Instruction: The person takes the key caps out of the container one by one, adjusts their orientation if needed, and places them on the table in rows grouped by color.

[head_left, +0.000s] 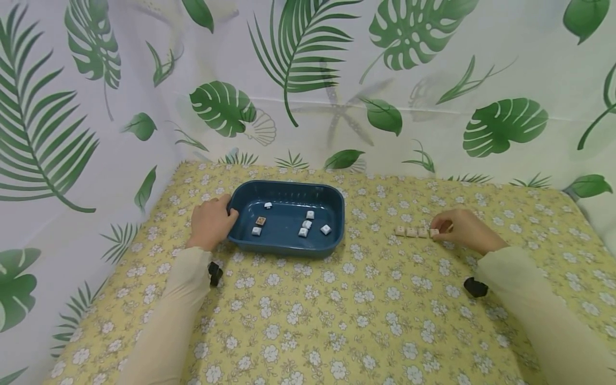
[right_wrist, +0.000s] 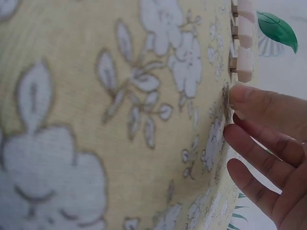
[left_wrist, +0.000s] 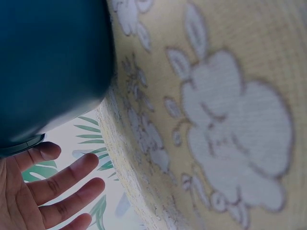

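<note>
My left hand (head_left: 210,222) is at the left end of a dark blue tray (head_left: 286,248), gripping its rim between thumb and index finger. In the left wrist view the other fingers (left_wrist: 72,176) spread out beside the tray wall. Several small white keycaps (head_left: 310,214) lie scattered in the tray, along with one showing brown (head_left: 260,220). To the right, a short row of cream keycaps (head_left: 411,232) stands on the cloth. My right hand (head_left: 464,231) pinches the keycap (head_left: 434,232) at the row's right end; thumb and fingertips mostly hide it in the right wrist view.
A yellow floral cloth (head_left: 298,321) covers the table. Behind and to the left hangs a white curtain (head_left: 168,123) with green leaves, meeting the table's edges. Black wrist devices (head_left: 475,287) sit on both sleeves.
</note>
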`<state>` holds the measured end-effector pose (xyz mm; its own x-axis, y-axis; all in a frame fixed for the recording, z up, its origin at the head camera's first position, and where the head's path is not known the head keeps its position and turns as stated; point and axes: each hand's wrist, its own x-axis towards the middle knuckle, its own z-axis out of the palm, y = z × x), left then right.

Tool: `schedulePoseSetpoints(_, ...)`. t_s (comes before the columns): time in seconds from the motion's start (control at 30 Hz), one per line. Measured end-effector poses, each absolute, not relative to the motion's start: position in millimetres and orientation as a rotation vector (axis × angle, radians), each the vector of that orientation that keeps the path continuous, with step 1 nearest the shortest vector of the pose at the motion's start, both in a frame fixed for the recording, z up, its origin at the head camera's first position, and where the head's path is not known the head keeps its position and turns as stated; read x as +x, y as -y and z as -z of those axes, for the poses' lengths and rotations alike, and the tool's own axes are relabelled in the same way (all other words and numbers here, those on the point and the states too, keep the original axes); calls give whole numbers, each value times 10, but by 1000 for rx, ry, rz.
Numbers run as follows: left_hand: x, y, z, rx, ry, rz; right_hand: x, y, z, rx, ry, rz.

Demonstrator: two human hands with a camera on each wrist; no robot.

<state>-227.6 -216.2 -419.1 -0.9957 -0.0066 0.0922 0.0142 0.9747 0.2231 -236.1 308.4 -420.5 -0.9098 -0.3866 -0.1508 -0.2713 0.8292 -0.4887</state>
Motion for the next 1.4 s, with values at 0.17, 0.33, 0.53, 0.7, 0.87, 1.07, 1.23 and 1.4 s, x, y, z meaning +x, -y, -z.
schedulePoseSetpoints(0.17, -2270, 2158, 4199, -12, 3020, 353, -2366, -3093, 4226, -509, -2762, 677)
schedulePoseSetpoints(0.33, -2266, 2155, 4203, -15, 3010, 351, -2369, -3104, 4248, -495, -2757, 672)
schedulePoseSetpoints(0.53, -2262, 2156, 4215, -15, 3002, 354, -2370, -3105, 4272, -482, -2757, 658)
schedulePoseSetpoints(0.7, -2270, 2160, 4236, -13, 3007, 356, -2362, -3103, 4278, -484, -2749, 665)
schedulePoseSetpoints(0.87, -2267, 2164, 4249, -15, 3000, 358, -2349, -3100, 4276, -501, -2753, 662)
schedulePoseSetpoints(1.07, -2255, 2167, 4245, -11, 3011, 353, -2325, -3091, 4261, -496, -2747, 671)
schedulePoseSetpoints(1.23, -2257, 2162, 4244, -13, 3014, 348, -2305, -3091, 4234, -502, -2753, 667)
schedulePoseSetpoints(1.4, -2262, 2167, 4262, -19, 3009, 347, -2298, -3087, 4152, -526, -2799, 599)
